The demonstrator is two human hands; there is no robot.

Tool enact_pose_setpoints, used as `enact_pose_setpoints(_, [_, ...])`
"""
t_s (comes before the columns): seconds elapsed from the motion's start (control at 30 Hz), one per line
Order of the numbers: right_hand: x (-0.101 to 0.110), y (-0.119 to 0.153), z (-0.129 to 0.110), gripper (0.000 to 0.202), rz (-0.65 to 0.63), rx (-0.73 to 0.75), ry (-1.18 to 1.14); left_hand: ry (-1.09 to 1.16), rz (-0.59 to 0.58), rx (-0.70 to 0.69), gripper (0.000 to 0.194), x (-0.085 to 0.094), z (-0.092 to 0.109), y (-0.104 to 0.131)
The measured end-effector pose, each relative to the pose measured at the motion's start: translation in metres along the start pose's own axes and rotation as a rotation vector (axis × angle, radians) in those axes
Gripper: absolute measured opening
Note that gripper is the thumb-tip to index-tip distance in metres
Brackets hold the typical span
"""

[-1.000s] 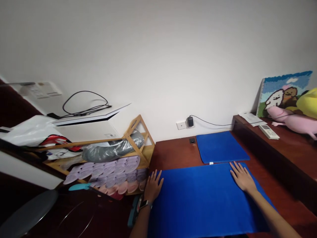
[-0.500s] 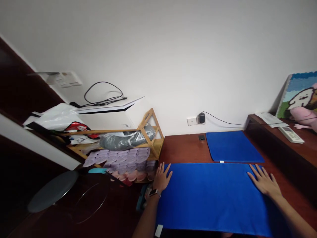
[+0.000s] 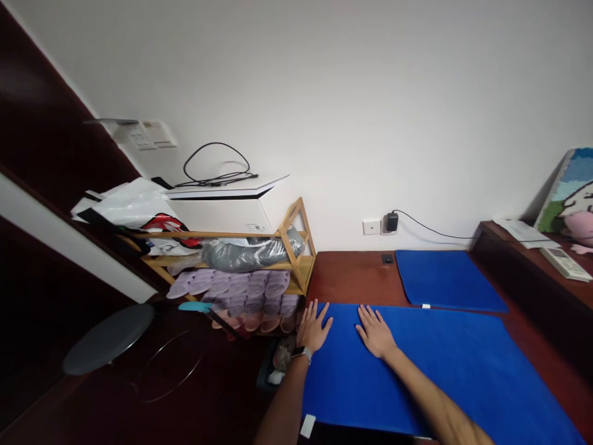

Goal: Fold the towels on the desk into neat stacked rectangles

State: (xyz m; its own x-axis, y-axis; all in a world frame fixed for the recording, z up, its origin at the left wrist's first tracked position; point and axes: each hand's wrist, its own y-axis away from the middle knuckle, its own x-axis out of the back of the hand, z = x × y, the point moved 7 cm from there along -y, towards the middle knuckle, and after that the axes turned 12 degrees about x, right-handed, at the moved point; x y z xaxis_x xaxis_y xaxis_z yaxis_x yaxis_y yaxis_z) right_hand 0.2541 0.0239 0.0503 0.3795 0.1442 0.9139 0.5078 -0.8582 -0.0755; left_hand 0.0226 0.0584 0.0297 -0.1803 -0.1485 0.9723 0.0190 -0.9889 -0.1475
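A large blue cloth [image 3: 445,358] lies spread over the front of the reddish-brown table [image 3: 352,278]. My left hand [image 3: 314,329] rests palm down at the cloth's far left corner, fingers spread, a watch on the wrist. Flat on the cloth near its far edge, my right hand [image 3: 376,332] has its fingers apart and holds nothing. Behind, to the right, a smaller blue cloth [image 3: 449,279] lies flat with a white tag at its near edge. Another white tag [image 3: 307,426] shows at the large cloth's near left corner.
Left of the table stands a wooden rack [image 3: 303,272] with slippers [image 3: 238,284] and a white box [image 3: 222,213] on top. A round stool [image 3: 109,339] is at the lower left. A raised ledge at the right holds a remote [image 3: 566,264]. A black plug [image 3: 391,221] sits in the wall socket.
My right hand has moved left across the large cloth, from its far right corner to near my left hand. The view has shifted slightly. My left hand stays at the corner.
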Motion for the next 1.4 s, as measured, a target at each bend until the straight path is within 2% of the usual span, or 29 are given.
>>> enact_pose_setpoints(0.07, [-0.003,0.009,0.016,0.073,-0.001,-0.023,0.014,-0.006,-0.002,0.001,0.060,0.000,0.000,0.000])
enact_pose_setpoints(0.13, [0.003,0.037,0.054,0.072,0.021,-0.090,0.059,-0.011,-0.001,-0.001,0.060,0.000,0.000,-0.001])
enact_pose_setpoints(0.2, [0.016,0.081,0.108,0.073,0.042,-0.200,0.118,-0.012,0.011,-0.002,0.059,0.000,0.000,-0.001])
enact_pose_setpoints(0.37, [0.065,0.213,0.264,0.084,0.115,-0.572,0.222,-0.013,0.010,0.002,0.058,-0.003,-0.001,-0.004])
enact_pose_setpoints(0.43, [0.078,0.250,0.306,0.087,0.169,-0.648,0.201,-0.022,0.016,0.001,0.058,-0.003,-0.001,-0.005])
enact_pose_setpoints(0.47, [0.081,0.262,0.321,0.088,0.199,-0.663,0.182,-0.028,0.020,-0.002,0.058,-0.003,-0.001,-0.005])
enact_pose_setpoints(0.57, [0.082,0.275,0.338,0.092,0.290,-0.647,0.140,-0.051,0.022,-0.009,0.057,-0.002,0.000,-0.006])
enact_pose_setpoints(0.77, [0.075,0.274,0.339,0.097,0.379,-0.622,0.085,-0.050,-0.007,0.003,0.057,-0.002,0.001,-0.004])
enact_pose_setpoints(0.9, [0.086,0.273,0.347,0.099,0.402,-0.640,0.067,-0.034,-0.015,0.030,0.064,-0.004,0.000,-0.003])
enact_pose_setpoints(0.97, [0.096,0.263,0.339,0.098,0.371,-0.674,0.108,-0.019,-0.014,0.035,0.066,-0.005,-0.001,-0.003])
enact_pose_setpoints(1.0, [0.101,0.253,0.327,0.097,0.351,-0.678,0.145,-0.011,-0.015,0.035,0.067,-0.006,-0.002,-0.002])
enact_pose_setpoints(1.03, [0.104,0.238,0.310,0.095,0.331,-0.659,0.189,-0.003,-0.015,0.034,0.067,-0.007,-0.002,-0.002])
enact_pose_setpoints(1.1, [0.103,0.192,0.258,0.087,0.292,-0.547,0.271,0.011,-0.013,0.033,0.066,-0.008,-0.002,-0.002])
enact_pose_setpoints(1.2, [0.073,0.106,0.156,0.072,0.203,-0.308,0.275,0.023,-0.007,0.031,0.066,-0.008,-0.002,-0.001])
enact_pose_setpoints(1.3, [0.028,0.031,0.062,0.068,0.116,-0.086,0.162,0.026,0.002,0.029,0.067,-0.008,-0.003,-0.001])
enact_pose_setpoints(1.37, [0.003,0.003,0.026,0.070,0.048,-0.022,0.084,0.024,0.006,0.026,0.066,-0.008,-0.004,-0.002])
enact_pose_setpoints(1.4, [-0.004,-0.004,0.017,0.071,0.027,-0.010,0.058,0.021,0.007,0.025,0.067,-0.009,-0.004,-0.002])
